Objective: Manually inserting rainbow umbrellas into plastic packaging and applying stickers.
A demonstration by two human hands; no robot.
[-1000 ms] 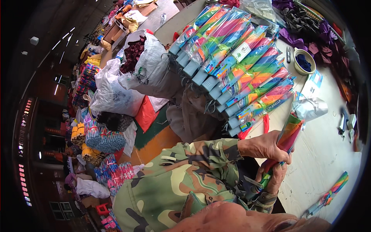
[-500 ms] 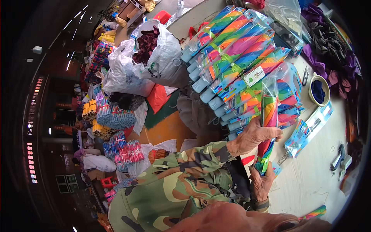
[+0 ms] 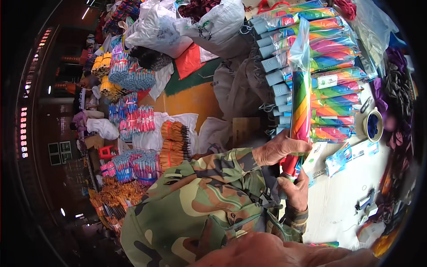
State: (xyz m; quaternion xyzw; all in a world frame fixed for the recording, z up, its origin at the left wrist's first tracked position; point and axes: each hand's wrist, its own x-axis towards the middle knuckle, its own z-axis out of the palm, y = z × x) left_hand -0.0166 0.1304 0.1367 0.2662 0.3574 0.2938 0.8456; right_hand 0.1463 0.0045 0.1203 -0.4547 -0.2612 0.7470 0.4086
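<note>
A folded rainbow umbrella [image 3: 301, 104] stands out from my hands, partly inside a clear plastic sleeve [image 3: 299, 42] whose far end sticks up loose past it. My left hand [image 3: 280, 149] is closed round the umbrella and sleeve near the lower part. Below it, my right hand [image 3: 296, 189] grips the umbrella's near end, where the fingers hide most of the handle. Just beyond lies a row of bagged rainbow umbrellas [image 3: 336, 60] with light blue handles [image 3: 274, 78] pointing left, partly covered by the held one.
On the pale table [image 3: 333, 209] are flat printed plastic sleeves [image 3: 339, 159], a bowl with dark blue cloth [image 3: 372, 126] and a small dark tool [image 3: 365, 199]. Dark and purple fabric [image 3: 396, 84] lines the right side. White sacks [image 3: 222, 29] and bundled umbrellas [image 3: 173, 144] stand at left.
The view has turned, shifting the umbrella row. The held umbrella now shows more of its length inside the sleeve, and the green band near my right hand is no longer visible.
</note>
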